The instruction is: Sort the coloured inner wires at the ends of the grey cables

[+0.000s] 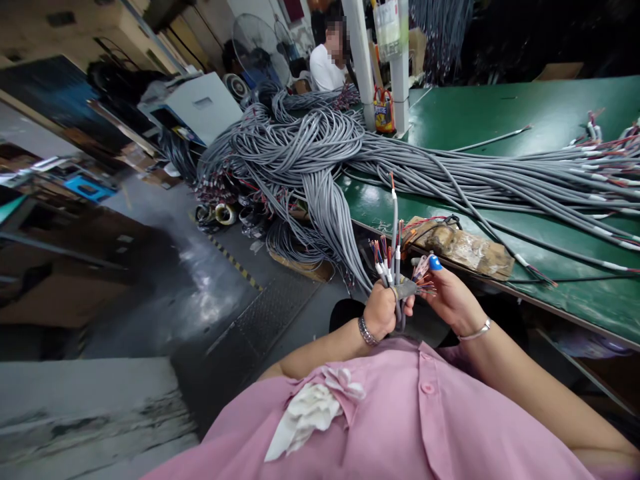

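Observation:
My left hand (381, 312) is closed round a bundle of grey cables (399, 319), just in front of my body. Their stripped ends (384, 257) point upward, with white sleeves and thin coloured wires; one cable end sticks up higher than the others. My right hand (453, 300) is pinched at the fine wire ends of a cable lying across the bundle. Something blue, a cap or wrap (435, 263), covers a fingertip of that hand. Exactly what sits between the right fingers is too small to make out.
A green table (465, 110) bears a long run of grey cables (500, 177), heaped and hanging over its left edge (320, 143). A worn wooden block (460, 247) with wires lies at the near edge. Behind are a white post (361, 67) and a seated person (327, 63).

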A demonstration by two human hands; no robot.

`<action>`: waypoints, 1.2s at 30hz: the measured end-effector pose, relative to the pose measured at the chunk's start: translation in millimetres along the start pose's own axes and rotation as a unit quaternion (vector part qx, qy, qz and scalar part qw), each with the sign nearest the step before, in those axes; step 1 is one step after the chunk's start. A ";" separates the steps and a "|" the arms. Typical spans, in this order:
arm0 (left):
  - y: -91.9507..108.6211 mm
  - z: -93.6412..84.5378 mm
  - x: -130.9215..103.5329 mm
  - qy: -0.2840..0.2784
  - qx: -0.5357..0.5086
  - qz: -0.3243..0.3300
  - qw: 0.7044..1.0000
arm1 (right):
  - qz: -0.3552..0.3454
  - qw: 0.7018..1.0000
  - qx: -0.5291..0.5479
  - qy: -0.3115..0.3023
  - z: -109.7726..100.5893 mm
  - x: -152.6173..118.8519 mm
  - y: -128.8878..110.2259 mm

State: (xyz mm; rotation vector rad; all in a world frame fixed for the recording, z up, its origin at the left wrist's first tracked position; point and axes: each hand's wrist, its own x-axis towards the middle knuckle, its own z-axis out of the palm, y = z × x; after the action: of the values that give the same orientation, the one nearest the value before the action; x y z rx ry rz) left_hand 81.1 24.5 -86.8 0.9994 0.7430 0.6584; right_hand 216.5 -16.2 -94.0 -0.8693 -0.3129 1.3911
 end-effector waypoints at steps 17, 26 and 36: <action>-4.3 -3.2 -0.7 0.010 0.006 -0.014 1.000 | -0.003 0.996 0.066 -0.051 -4.0 6.3 7.3; 0.0 -2.1 -5.4 0.000 -0.017 0.001 1.000 | -0.007 0.997 0.065 -0.031 -6.3 5.5 8.9; 6.5 4.2 -9.3 -0.012 -0.009 0.012 1.000 | -0.013 0.997 0.054 -0.057 -6.8 6.9 9.6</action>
State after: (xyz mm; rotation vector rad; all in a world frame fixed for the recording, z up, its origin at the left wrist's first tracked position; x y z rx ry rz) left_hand 78.1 17.8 -77.1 0.9990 0.7045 0.6724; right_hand 215.5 -12.8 -107.1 -0.6969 -0.3328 1.4233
